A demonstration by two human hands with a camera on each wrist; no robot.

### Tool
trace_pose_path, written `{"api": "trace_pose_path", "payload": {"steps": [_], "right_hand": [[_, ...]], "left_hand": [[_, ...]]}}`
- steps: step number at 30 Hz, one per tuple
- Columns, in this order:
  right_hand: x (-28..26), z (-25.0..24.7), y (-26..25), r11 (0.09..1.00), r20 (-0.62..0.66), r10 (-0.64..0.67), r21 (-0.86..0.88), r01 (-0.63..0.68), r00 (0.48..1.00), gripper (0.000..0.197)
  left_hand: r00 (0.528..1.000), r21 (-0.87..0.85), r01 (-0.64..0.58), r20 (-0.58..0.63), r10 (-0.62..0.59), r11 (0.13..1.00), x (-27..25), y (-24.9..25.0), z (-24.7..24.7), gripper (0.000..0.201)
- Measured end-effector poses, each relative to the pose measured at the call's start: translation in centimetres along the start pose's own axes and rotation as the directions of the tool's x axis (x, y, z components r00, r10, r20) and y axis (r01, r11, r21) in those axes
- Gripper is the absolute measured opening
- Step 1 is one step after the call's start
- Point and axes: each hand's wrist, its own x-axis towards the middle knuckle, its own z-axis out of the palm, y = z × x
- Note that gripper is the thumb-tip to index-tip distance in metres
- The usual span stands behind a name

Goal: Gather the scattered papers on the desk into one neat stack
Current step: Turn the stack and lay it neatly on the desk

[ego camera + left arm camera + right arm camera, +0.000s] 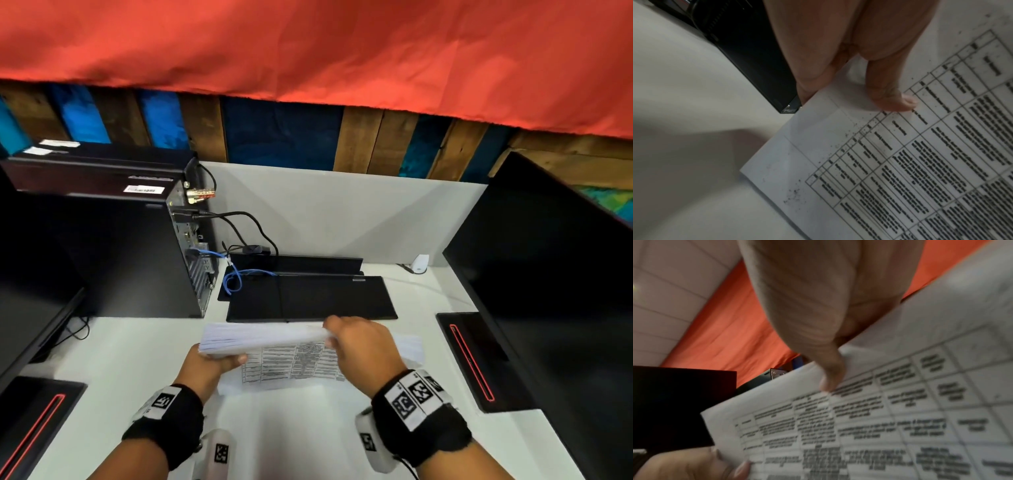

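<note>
Head view: both hands hold the papers (263, 337) raised on edge over the white desk (294, 428), just in front of the black keyboard (310, 298). Left hand (209, 366) grips the left end, thumb (890, 99) pressed on the printed table, fingers behind. Right hand (363, 346) clasps the right end from above, thumb (830, 374) on the front sheet. Computer tower (137, 240) stands far left; dark monitor (548, 291) to the right.

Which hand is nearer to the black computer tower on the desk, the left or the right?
Left. The left hand grips the paper stack at its left end, just in front of the computer tower. The right hand holds the stack's right end, farther from the tower.
</note>
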Motion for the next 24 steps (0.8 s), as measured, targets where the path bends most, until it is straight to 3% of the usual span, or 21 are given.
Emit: {"api": "trace_pose_path", "payload": {"steps": [3,5,7,9,11,13,14,16,18,22,24], "right_hand": [[-0.2,-0.4,0.3,0.996,-0.033,0.095,0.000,-0.095,0.995,0.033],[-0.9,-1.1,1.6,0.979,-0.069,0.193,0.080,-0.187,0.979,0.028],[-1.7,-1.6,3.7,0.932,-0.086,0.321,0.206,-0.298,0.943,0.014],[-2.7,-1.7,6.3,0.817,-0.041,0.454,0.417,-0.398,0.890,0.009],[-3.9,-1.2,8.7,0.616,0.032,0.579,0.637,-0.463,0.815,0.014],[-5.1,-0.1,10.9,0.436,0.115,0.669,0.739,-0.513,0.735,0.013],[-5.9,0.6,12.1,0.390,0.149,0.695,0.744,-0.543,0.704,0.013],[-7.1,1.9,13.8,0.347,0.198,0.721,0.727,-0.593,0.664,0.013],[-8.3,3.4,15.6,0.295,0.257,0.761,0.681,-0.670,0.596,0.010],[-10.7,6.2,18.2,0.295,0.320,0.806,0.513,-0.806,0.498,0.024],[-11.8,7.2,18.7,0.269,0.356,0.815,0.467,-0.842,0.458,0.018]], "left_hand": [[0.998,0.008,-0.047,-0.029,0.047,0.999,0.2,0.4,1.0,0.037],[0.995,0.027,-0.049,-0.082,0.051,0.998,0.4,0.0,1.7,0.060],[0.992,0.001,0.031,-0.123,-0.031,1.000,0.2,-0.6,3.0,0.087],[0.983,-0.039,0.185,-0.007,-0.186,0.982,-0.6,-1.1,4.9,0.102],[0.920,0.042,0.318,0.228,-0.320,0.947,-1.8,-1.3,7.2,0.112],[0.845,0.144,0.358,0.371,-0.386,0.923,-2.5,-2.0,9.8,0.098],[0.828,0.149,0.371,0.394,-0.400,0.916,-2.6,-2.3,11.3,0.083],[0.820,0.147,0.375,0.408,-0.402,0.915,-2.9,-2.2,13.8,0.045],[0.841,0.232,0.330,0.368,-0.396,0.915,-2.7,-2.4,15.9,0.010],[0.834,0.407,0.308,0.320,-0.450,0.860,-2.4,-4.5,19.3,0.019],[0.819,0.520,0.275,0.314,-0.481,0.809,-2.4,-5.8,20.5,0.025]]}}
